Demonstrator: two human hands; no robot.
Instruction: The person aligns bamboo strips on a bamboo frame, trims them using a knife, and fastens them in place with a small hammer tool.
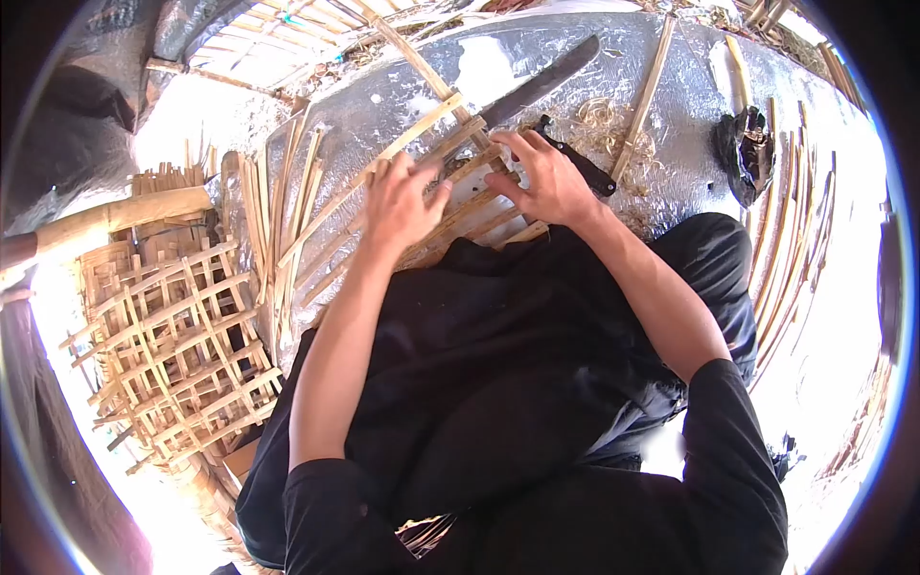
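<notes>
My left hand [401, 203] is over a long pale bamboo strip [331, 206]. Its fingers are bent and apart, slightly blurred. To its right, my right hand [548, 180] is at the edge of a small lattice of crossed bamboo strips [476, 203]. The thumb and index finger are spread, their tips at the strips. Part of the lattice is hidden by my hands and lap. Just beyond them lies a machete [544, 84] with a dark blade, its wooden handle partly under the strips. A black-handled tool [586, 171] lies beside my right hand.
Finished-looking woven bamboo lattices [182, 350] are stacked at the left, beside a thick bamboo pole [125, 213]. Loose strips [781, 220] lie at the right near a crumpled black bag [746, 153]. Curly shavings [613, 129] cover part of the silvery ground sheet [383, 101].
</notes>
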